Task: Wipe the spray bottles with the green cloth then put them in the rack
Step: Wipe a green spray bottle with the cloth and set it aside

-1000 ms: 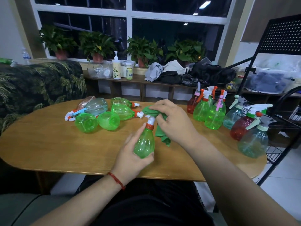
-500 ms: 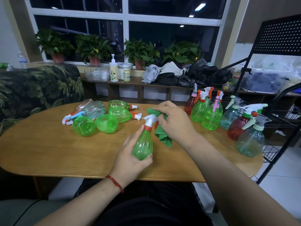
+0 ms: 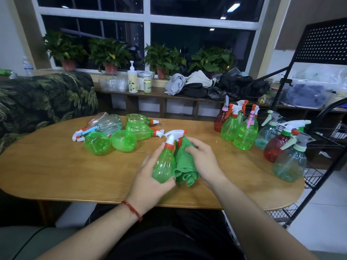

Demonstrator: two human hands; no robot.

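Wiping step — my left hand [image 3: 150, 177] grips bottle [image 3: 163, 163], centre frame; right hand [image 3: 203, 162] grasps cloth [image 3: 183, 166] against it. Next, I judge: rack [image 3: 317, 132], right edge.

left hand [image 3: 150, 177]: grips green spray bottle [image 3: 163, 165] by its body, white trigger head up, orange collar
right hand [image 3: 203, 162]: holds green cloth [image 3: 183, 166] against the bottle's right side
table [image 3: 56, 169]: wooden, oval
far left: pile of bottles lying down [image 3: 116, 135]
right: upright bottles [image 3: 261, 136], green, red, teal
rack [image 3: 319, 139]: black wire, at table's right end
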